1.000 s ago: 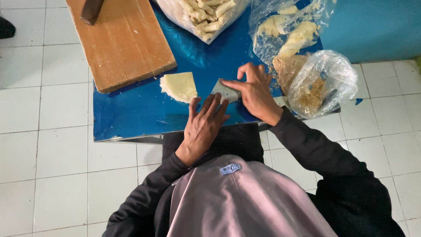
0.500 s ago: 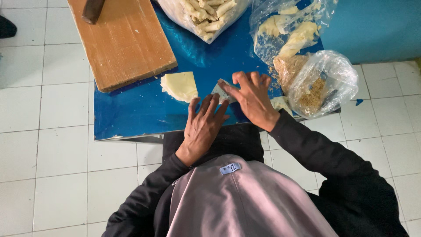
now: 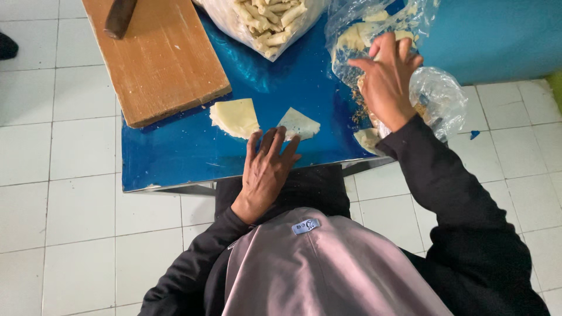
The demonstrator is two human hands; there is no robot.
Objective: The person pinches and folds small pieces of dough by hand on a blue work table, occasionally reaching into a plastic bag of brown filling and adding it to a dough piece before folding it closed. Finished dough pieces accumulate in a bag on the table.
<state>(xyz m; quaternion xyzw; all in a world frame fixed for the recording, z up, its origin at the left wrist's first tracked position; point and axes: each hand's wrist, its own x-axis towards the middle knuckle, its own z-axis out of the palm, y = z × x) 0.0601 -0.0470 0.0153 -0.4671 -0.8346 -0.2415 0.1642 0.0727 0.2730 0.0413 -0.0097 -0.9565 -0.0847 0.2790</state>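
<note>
Left hand (image 3: 266,169) flat, fingers spread, fingertips touching folded triangular wrapper (image 3: 298,124) at its 1 o'clock; right hand (image 3: 386,79), fingers loosely apart, on clear plastic bag (image 3: 445,96); blue table (image 3: 175,158).

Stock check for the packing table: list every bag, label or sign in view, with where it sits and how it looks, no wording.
Roll bag: top centre of the table, clear plastic, full of pale rolled sticks.
Wrapper bag: top right, clear, crumpled, pale sheets inside; the right hand reaches into it.
Crumb bag: right table edge, clear, rounded, brown crumbs showing at its left.
Tag: small pale blue label on the grey headcover.
No signs or screens.
</note>
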